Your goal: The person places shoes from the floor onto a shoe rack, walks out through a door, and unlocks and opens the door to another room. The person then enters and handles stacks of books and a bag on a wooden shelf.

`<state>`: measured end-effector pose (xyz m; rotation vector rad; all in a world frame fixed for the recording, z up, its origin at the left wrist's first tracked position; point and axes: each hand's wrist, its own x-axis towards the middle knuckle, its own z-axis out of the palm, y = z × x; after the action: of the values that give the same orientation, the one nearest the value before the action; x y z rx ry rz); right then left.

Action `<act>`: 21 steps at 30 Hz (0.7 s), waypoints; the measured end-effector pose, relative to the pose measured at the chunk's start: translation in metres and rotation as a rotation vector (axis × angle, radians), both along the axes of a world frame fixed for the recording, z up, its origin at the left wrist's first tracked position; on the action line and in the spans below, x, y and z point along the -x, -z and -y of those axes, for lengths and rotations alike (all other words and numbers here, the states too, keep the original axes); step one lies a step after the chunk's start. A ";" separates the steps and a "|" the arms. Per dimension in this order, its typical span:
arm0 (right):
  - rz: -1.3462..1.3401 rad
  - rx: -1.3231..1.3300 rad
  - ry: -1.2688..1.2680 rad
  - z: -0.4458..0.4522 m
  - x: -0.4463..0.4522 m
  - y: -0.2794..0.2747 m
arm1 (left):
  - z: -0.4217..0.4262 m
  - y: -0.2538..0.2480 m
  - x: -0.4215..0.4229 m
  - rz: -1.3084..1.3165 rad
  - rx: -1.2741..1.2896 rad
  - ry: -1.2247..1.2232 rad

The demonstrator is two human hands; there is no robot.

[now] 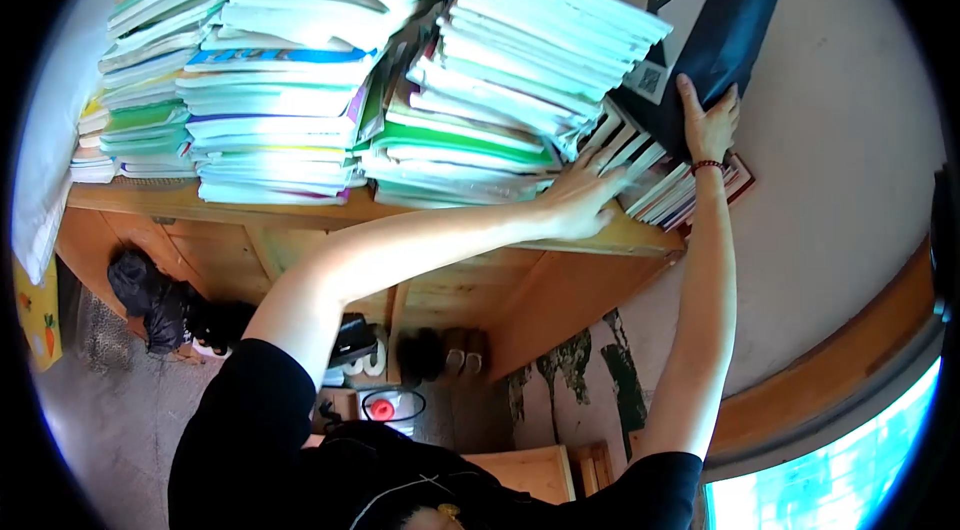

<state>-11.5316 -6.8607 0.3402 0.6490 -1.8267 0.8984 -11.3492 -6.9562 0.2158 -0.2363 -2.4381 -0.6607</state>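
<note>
My right hand [712, 125] is at the lower end of a black bag [735, 25] with a white printed panel, thumb on one side and fingers on the other. The bag leans, tilted, on a row of upright books [665, 200] at the cabinet's right end. Slightly blurred, my left hand [580, 198] is beside those books, by the lower corner of a tall paper stack [545, 40]. Its fingers reach out toward the books with the thumb apart, and nothing shows in it. Whether the fingertips touch the books I cannot tell.
Several more stacks of books and papers [280, 90] cover the wooden cabinet top [330, 213]. Below, shoes [465, 352] and a black bundle [165, 300] sit in and by the cabinet's openings. A wall [830, 150] rises behind, and a bright window [830, 465] is at lower right.
</note>
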 end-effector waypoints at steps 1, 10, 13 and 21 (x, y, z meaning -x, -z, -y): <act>-0.040 0.015 -0.023 -0.001 0.004 0.004 | 0.001 0.016 -0.008 -0.034 0.072 -0.017; -0.060 -0.070 0.145 0.004 0.016 0.023 | 0.047 0.063 -0.084 -0.428 0.552 -0.266; -0.304 -0.088 -0.033 0.011 -0.041 0.061 | 0.095 0.073 -0.121 -0.430 0.713 -0.375; -0.252 -0.275 -0.657 0.038 -0.192 0.179 | 0.122 0.145 -0.256 -0.225 0.569 -0.541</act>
<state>-11.3393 -6.8990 0.1608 1.5219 -1.5314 0.9257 -11.0927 -7.0780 0.0711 0.1260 -2.2653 0.2860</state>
